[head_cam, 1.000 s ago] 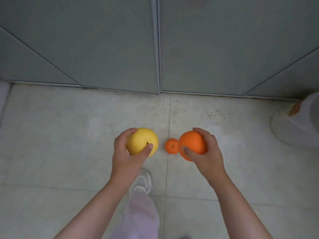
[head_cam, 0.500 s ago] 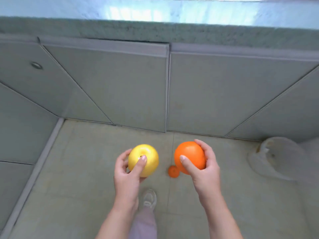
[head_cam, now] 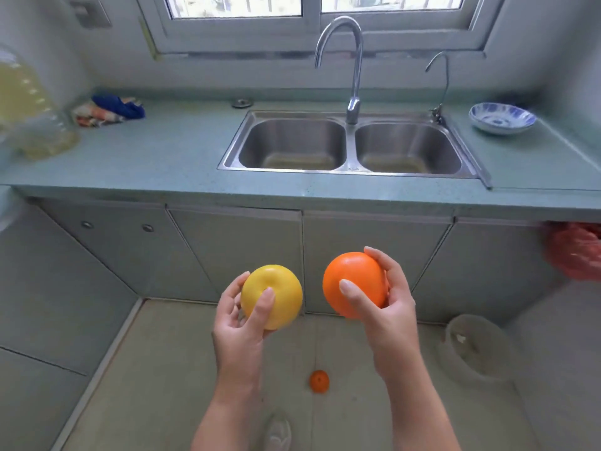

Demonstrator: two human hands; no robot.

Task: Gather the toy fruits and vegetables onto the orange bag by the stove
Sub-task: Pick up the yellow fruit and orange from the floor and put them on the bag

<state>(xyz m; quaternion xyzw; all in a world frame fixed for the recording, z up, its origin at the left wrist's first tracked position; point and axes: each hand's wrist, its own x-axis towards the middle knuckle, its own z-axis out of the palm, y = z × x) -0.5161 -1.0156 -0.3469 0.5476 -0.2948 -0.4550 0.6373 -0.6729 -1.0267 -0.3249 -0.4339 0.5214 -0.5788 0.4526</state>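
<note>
The left hand (head_cam: 239, 323) grips 1 yellow fruit (head_cam: 271, 296) and the right hand (head_cam: 390, 307) grips 1 orange (head_cam: 353, 284), side by side and apart, below the counter (head_cam: 162, 157) edge. 1 small orange (head_cam: 319, 381) lies on bare floor (head_cam: 195, 369) at 6 o'clock, between the forearms. The stamp on the sink (head_cam: 292, 171) rim at 12 o'clock is unreadable.

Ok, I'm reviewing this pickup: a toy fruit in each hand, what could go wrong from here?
The small orange fruit lies on the floor near the shoe; with both hands full, it may be forgotten or stepped on. The yellow fruit in the left hand and the big orange in the right hand are round and might slip.
</note>
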